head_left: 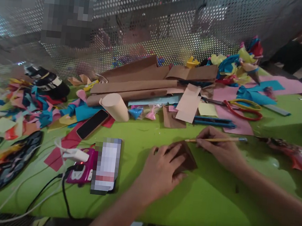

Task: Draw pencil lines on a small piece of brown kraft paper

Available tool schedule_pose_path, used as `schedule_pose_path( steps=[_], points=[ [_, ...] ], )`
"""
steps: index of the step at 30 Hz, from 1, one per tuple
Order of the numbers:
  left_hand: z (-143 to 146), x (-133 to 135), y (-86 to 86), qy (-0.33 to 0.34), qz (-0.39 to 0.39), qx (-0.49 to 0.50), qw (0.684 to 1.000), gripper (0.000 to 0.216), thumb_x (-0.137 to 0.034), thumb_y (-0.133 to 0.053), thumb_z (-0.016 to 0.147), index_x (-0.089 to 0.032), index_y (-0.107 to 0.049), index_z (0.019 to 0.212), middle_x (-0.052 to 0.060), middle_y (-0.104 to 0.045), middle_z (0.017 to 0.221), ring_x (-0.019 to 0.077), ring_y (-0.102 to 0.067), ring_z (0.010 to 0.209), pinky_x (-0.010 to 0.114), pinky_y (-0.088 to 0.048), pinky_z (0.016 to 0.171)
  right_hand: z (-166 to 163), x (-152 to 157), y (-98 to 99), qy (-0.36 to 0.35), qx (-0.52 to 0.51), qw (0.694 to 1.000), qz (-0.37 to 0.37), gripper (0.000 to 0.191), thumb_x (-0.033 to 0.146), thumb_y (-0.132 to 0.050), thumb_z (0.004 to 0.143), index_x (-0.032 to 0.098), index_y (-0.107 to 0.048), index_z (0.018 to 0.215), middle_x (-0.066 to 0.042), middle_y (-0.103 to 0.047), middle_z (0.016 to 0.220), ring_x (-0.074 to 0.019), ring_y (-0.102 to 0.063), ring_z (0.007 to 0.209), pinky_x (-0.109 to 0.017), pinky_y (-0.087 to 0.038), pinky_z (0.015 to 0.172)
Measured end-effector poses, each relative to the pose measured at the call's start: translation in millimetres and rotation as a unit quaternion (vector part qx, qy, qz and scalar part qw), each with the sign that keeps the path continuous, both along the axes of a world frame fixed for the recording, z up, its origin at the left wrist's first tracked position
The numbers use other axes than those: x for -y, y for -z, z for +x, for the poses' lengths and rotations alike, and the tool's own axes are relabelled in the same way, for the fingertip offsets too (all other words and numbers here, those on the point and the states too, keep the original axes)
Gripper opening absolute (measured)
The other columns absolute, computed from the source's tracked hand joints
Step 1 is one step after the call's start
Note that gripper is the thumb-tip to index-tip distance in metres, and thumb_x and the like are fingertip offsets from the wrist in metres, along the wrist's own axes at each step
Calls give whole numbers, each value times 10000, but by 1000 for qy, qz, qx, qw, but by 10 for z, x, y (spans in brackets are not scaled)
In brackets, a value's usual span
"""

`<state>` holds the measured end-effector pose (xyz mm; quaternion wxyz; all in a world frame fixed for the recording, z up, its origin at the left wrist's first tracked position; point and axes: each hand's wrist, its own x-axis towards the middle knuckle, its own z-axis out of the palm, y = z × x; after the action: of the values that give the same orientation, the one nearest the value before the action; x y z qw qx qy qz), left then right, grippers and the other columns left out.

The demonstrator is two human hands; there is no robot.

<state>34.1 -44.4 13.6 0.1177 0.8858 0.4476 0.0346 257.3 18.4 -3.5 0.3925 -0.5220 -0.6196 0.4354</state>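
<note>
A small piece of brown paper (189, 160) lies on the green tabletop in front of me. My left hand (163, 164) rests over it with the fingers spread, covering much of its left side. In my right hand (218, 149), the fingers are closed around a yellow pencil (230, 139). The pencil's tip points left and is at the paper's upper edge; whether it touches is hard to tell. Behind my hands lie a blue box cutter (214, 122), a pale pink paper strip (188, 102) and scissors with red and yellow handles (244, 110).
Left of my hands are a phone with a lit screen (106, 166), a magenta power strip (82, 167) with cables and a dark phone (92, 124). A cream paper roll (115, 106) stands behind. Coloured scraps (46, 109) and a glue gun (295, 153) flank the sides. Perforated metal (149, 26) backs the table.
</note>
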Motion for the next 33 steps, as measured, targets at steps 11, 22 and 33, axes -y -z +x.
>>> schedule_pose_path(
  steps=[11, 22, 33],
  points=[
    [-1, -1, -42, -10, -20, -1, 1000, 496, -471, -486, 1023, -224, -532, 1451, 66, -489, 1601, 329, -510, 1276, 528, -458, 1036, 12, 32, -64, -16, 10, 1000, -8, 185, 375, -675, 846, 237, -613, 740, -10, -637, 661, -169, -534, 620, -300, -384, 556],
    [-13, -11, -60, -7, -15, -29, 999, 502, -500, -443, 1040, -213, -536, 1441, 25, -467, 1619, 313, -500, 1295, 528, -479, 1038, 2, -5, -14, -7, 6, 1000, 12, 355, 550, -718, 818, 225, -624, 710, -19, -633, 642, -176, -528, 589, -292, -391, 525],
    [-16, 1, -49, -5, -3, -31, 1000, 506, -511, -438, 1042, -220, -529, 1446, 23, -475, 1614, 299, -503, 1304, 520, -489, 1042, 21, -4, 1, -10, 19, 999, 24, 338, 543, -695, 854, 232, -630, 736, -7, -625, 659, -159, -523, 589, -277, -392, 526]
  ],
)
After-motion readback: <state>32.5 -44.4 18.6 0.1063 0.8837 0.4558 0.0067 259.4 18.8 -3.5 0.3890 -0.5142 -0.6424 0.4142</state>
